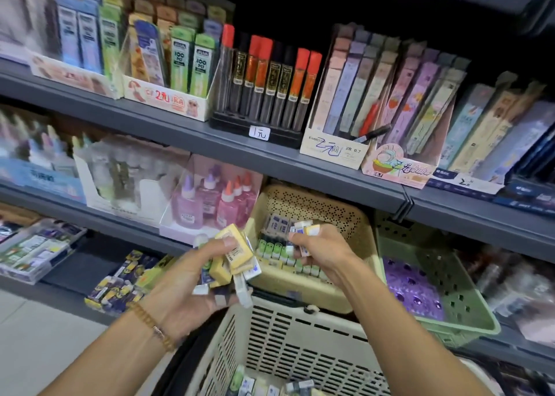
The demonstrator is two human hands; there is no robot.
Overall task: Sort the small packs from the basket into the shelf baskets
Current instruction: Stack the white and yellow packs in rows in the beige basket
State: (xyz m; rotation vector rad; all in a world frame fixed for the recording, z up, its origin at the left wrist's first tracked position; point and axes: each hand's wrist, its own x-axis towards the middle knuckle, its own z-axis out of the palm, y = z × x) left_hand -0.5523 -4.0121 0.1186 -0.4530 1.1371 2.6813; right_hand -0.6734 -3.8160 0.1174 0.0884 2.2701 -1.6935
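My left hand grips a handful of small packs, yellow and white ones, held above the near rim of the cream basket below me. My right hand pinches a few small white and yellow packs over the tan shelf basket, which holds rows of small green-and-white packs. More loose packs lie at the bottom of the cream basket.
A green shelf basket with purple items stands right of the tan one. Glue bottles in a display box sit to its left. Pencil-lead boxes and tubes fill the shelf above. Boxes of small packs lie lower left.
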